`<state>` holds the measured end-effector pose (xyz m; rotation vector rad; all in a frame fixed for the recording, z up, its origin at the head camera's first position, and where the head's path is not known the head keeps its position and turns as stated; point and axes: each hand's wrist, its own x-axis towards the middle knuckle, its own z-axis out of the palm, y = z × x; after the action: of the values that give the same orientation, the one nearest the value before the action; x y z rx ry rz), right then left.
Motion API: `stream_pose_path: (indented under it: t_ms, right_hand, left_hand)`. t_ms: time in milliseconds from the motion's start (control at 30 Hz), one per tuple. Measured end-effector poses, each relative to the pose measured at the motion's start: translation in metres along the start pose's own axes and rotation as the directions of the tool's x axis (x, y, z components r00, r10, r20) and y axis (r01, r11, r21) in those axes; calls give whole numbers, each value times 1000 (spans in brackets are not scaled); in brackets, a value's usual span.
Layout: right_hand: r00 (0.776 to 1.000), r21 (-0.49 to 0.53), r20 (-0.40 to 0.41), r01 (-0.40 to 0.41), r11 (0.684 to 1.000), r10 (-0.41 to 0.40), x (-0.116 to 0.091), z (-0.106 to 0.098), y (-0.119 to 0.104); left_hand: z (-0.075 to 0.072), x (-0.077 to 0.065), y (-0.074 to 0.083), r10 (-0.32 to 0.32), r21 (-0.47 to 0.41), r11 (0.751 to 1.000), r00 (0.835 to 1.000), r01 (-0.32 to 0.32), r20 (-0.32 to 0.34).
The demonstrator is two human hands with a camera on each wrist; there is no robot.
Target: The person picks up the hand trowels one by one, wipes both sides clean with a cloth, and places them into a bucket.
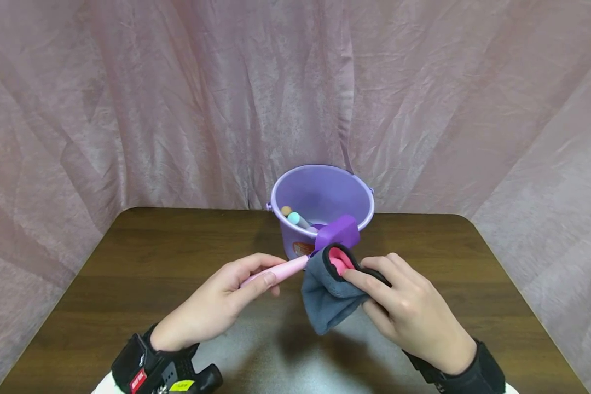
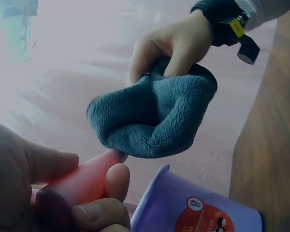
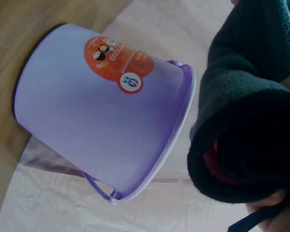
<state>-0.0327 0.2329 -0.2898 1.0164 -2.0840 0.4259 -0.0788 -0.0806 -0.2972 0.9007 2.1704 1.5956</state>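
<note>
My left hand (image 1: 221,301) grips the pink handle (image 1: 278,270) of a toy shovel. Its purple blade (image 1: 339,232) shows in the head view, before the bucket's near rim. In my right hand (image 1: 413,306) is a bunched grey-blue cloth (image 1: 331,298) with black edging and a pink inner side, pinched between thumb and fingers. The cloth hangs above the table and overlaps the neck of the shovel; whether they touch I cannot tell. From the left wrist view, the cloth (image 2: 150,116) hides the shovel's far end. In the right wrist view, the cloth (image 3: 251,87) covers most of the hand.
Behind the hands a lilac bucket (image 1: 288,235) with an orange label stands near the brown wooden table's (image 1: 177,246) far edge. Inside it, a turquoise-ended stick (image 1: 295,219) and a tan rounded end (image 1: 286,210) lean at the left. A pink curtain (image 1: 226,109) hangs beyond the table.
</note>
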Motion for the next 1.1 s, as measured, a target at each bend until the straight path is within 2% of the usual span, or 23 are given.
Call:
stream_pose_path:
  t_ms: [233,367,467,767,1000,1100]
  right_hand:
    - [993,-28,-19,115,993,-115,6,1,-1]
    - [989,-67,-36,138,988,-140,6,1,1]
    - [991,-86,-33,123,989,-126,5,1,3]
    - [999,-124,-7,48,991,-50,-1,-5,13]
    - [1000,-137,5,-8,991,9,-7,-8,21]
    - [999,-144,11,-37,989,39,-10,-9,23]
  left_hand:
    - [-9,0,-1,-36,-136,990,999,40,34]
    - [-13,1,-1,-11,-215,976,998,26,68]
    - [-16,1,0,18,-253,967,996,6,90]
    - [-27,-4,1,11,-271,962,996,14,90]
    - [-35,-8,6,17,-169,986,998,-6,65]
    - [-37,-10,8,7,-156,988,998,3,61]
